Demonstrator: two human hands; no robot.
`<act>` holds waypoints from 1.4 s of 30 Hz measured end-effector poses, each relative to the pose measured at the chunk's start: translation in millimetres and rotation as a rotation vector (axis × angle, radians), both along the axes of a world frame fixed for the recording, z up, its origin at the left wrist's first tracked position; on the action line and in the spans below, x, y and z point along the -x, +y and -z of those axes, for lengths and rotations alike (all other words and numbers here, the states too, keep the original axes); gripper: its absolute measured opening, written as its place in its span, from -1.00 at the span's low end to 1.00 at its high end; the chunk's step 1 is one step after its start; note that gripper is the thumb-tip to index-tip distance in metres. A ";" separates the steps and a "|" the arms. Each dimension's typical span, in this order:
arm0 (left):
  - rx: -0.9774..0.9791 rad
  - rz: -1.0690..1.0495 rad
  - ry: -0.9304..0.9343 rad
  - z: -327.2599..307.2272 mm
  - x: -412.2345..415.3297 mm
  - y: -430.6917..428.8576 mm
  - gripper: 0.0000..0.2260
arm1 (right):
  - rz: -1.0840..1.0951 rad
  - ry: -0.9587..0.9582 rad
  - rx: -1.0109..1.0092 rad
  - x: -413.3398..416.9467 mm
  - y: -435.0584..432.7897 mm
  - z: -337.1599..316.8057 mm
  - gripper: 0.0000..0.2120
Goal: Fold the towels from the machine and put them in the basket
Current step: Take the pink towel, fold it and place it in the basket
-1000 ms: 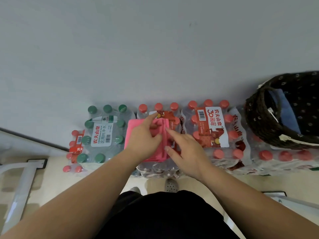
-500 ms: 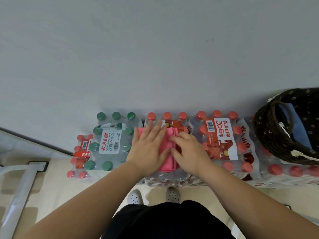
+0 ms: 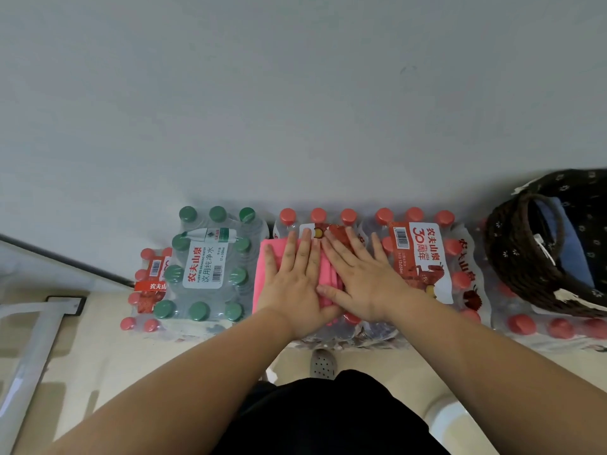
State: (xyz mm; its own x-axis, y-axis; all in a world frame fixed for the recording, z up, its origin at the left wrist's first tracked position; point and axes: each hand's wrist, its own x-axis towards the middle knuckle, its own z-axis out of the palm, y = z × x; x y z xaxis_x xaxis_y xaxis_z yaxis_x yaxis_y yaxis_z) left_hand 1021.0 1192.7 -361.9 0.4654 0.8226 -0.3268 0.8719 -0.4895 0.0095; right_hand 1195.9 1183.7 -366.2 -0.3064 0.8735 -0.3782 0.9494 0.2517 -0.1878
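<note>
Head view, looking down. Folded pink towel (image 3: 262, 277) lay flat on top of a red-capped bottle pack (image 3: 317, 221), against the grey wall (image 3: 295, 93).

Left hand (image 3: 295, 284) pressed on the towel, palm down, fingers straight and slightly spread, gripping nothing. Right hand (image 3: 364, 284) lay flat beside it, fingers also straight. Its thumb side was on the towel's right edge and its outer fingers reached over the pack's wrapping. The two hands touched at the thumbs.

Green-capped bottle pack (image 3: 203, 267) sat just left of the towel. A labelled red-capped pack (image 3: 418, 254) sat just right. Dark woven basket (image 3: 507, 254) stood on packs at far right, well apart from the towel, with blue cloth (image 3: 558, 247) inside. One perforated shoe (image 3: 323, 362) showed on the floor below.
</note>
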 end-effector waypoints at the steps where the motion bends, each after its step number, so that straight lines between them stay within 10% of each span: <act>1: 0.011 0.003 -0.029 0.5 2.7 0.9 0.01 | -0.004 -0.005 -0.002 -0.2 1.1 0.2 -0.17; 10: -0.062 -0.419 -0.560 -9.5 67.0 -19.7 -0.09 | 0.227 0.186 -0.193 13.6 18.8 -21.8 -0.31; 16: 0.003 -0.513 -0.450 -14.6 81.9 -17.6 -0.26 | -0.059 0.247 -0.208 40.1 35.8 -23.4 -0.68; 25: 0.258 -0.732 -0.543 -23.9 58.8 -2.4 -0.34 | 0.255 0.431 -0.087 3.4 15.3 -26.3 -0.85; 34: 0.091 -0.448 -0.613 -30.4 29.0 56.9 -0.42 | 0.380 0.330 -0.041 -31.0 -13.8 -35.5 -0.90; 39: -0.002 -0.292 -0.411 -30.6 16.7 59.0 -0.26 | 0.294 0.269 -0.347 -17.8 -9.2 -36.1 -0.61; 42: 0.077 -0.119 -0.240 -30.2 16.0 48.6 0.04 | 0.248 0.206 -0.194 -11.4 5.2 -31.9 -0.26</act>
State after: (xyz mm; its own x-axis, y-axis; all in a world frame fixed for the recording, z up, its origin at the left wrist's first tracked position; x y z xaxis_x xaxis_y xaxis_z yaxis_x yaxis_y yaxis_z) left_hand 1005.0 1241.3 -331.7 0.4384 0.8534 -0.2821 0.8916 -0.3734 0.2560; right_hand 1207.3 1188.9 -334.3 -0.1291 0.9802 -0.1503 0.9331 0.0688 -0.3529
